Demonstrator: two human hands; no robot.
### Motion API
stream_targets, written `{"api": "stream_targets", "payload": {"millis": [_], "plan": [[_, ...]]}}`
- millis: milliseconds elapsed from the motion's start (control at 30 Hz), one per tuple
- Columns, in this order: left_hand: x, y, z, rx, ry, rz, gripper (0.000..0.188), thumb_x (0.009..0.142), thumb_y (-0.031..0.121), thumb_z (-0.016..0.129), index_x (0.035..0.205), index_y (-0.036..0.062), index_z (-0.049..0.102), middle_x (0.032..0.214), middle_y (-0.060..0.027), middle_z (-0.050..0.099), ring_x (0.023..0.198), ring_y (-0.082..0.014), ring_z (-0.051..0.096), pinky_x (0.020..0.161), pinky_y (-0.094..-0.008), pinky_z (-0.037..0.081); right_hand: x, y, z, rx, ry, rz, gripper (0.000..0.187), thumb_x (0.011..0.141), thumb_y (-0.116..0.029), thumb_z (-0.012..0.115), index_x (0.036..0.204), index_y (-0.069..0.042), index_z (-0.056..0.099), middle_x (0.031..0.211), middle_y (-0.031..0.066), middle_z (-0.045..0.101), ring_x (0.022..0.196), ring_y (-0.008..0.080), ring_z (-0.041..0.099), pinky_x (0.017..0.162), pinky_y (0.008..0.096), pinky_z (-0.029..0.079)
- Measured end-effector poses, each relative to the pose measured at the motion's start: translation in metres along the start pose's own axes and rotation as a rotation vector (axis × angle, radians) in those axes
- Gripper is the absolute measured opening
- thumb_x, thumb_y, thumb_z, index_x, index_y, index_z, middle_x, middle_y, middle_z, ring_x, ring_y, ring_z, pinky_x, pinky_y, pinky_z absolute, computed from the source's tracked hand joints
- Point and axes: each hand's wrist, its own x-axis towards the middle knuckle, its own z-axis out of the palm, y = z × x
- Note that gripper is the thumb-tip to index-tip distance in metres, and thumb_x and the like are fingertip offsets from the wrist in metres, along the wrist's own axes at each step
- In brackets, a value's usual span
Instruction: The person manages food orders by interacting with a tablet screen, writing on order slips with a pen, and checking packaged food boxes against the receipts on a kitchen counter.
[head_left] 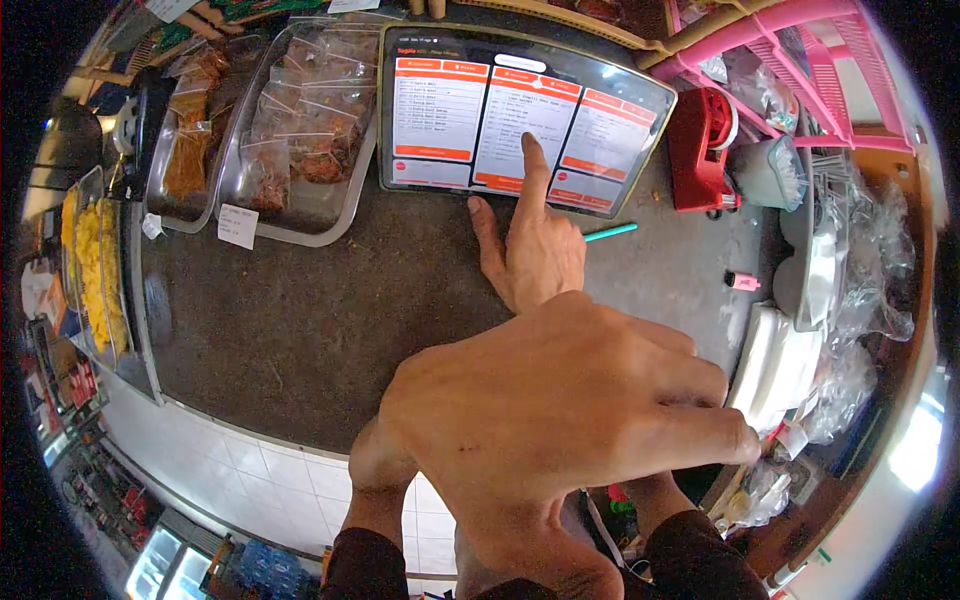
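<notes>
Pointing with one extended index finger (533, 160), the farther hand (535, 250) touches the tablet (520, 115) screen's middle column, thumb splayed, other fingers curled under; which arm it belongs to I cannot tell. Tablet lies straight ahead of that fingertip, long axis left-right, propped on the dark counter (300, 320). Nearer hand (560, 410) hovers empty, fingers loosely together; one teal pen (610, 233) just right, two trays (290, 130) left.

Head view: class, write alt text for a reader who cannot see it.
One hand points its index finger at a tablet standing on a dark counter, while the other hand hovers spread, close to the camera. Trays of bagged food lie left of the tablet; a red tape dispenser stands right.
</notes>
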Motion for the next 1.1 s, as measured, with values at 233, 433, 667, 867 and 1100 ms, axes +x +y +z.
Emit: {"api": "stream_targets", "payload": {"millis": [233,433,667,867,1100], "plan": [[-0.001,0.000,-0.001,-0.003,0.009,0.019,0.091,0.084,0.080,0.036,0.122,0.0025,0.063,0.087,-0.0063,0.063,0.076,-0.0231,0.062,0.097,-0.0644,0.017,-0.020,-0.006,-0.006,-0.019,-0.128,0.045,0.074,0.094,-0.033,0.060,0.150,-0.007,0.019,0.061,0.0190,0.064,0.058,0.0422,0.065,0.054,0.0510,0.050],[0.000,-0.001,0.000,-0.011,0.010,0.024,0.091,0.085,0.080,0.037,0.121,0.0008,0.064,0.087,-0.0073,0.063,0.075,-0.0233,0.062,0.095,-0.0586,0.024,-0.010,-0.005,-0.008,-0.053,-0.095,0.047,0.076,0.094,-0.034,0.060,0.151,-0.008,0.017,0.064,0.0199,0.065,0.059,0.0424,0.065,0.054,0.0514,0.050],[-0.001,-0.003,0.002,-0.004,0.020,0.024,0.090,0.086,0.079,0.037,0.119,-0.0011,0.064,0.087,-0.0086,0.064,0.074,-0.0236,0.062,0.093,-0.0518,0.032,-0.012,-0.007,-0.010,-0.038,-0.145,0.067,0.078,0.094,-0.035,0.060,0.151,-0.009,0.014,0.066,0.0211,0.065,0.062,0.0432,0.066,0.057,0.0509,0.052],[-0.004,-0.002,0.002,-0.004,0.028,0.040,0.090,0.086,0.078,0.038,0.117,-0.0028,0.064,0.087,-0.0097,0.065,0.074,-0.0238,0.062,0.091,-0.0460,0.039,-0.017,-0.003,-0.006,-0.101,-0.217,0.148,0.078,0.094,-0.036,0.060,0.153,-0.013,0.015,0.066,0.0190,0.066,0.060,0.0420,0.066,0.057,0.0503,0.052],[-0.004,-0.007,0.002,-0.036,0.005,0.073,0.090,0.087,0.077,0.039,0.115,-0.0047,0.065,0.087,-0.0109,0.066,0.073,-0.0240,0.062,0.089,-0.0392,0.047,-0.021,-0.001,-0.014,-0.111,-0.166,0.181,0.077,0.093,-0.036,0.062,0.153,-0.016,0.019,0.067,0.0173,0.066,0.060,0.0399,0.066,0.057,0.0493,0.051]]}}
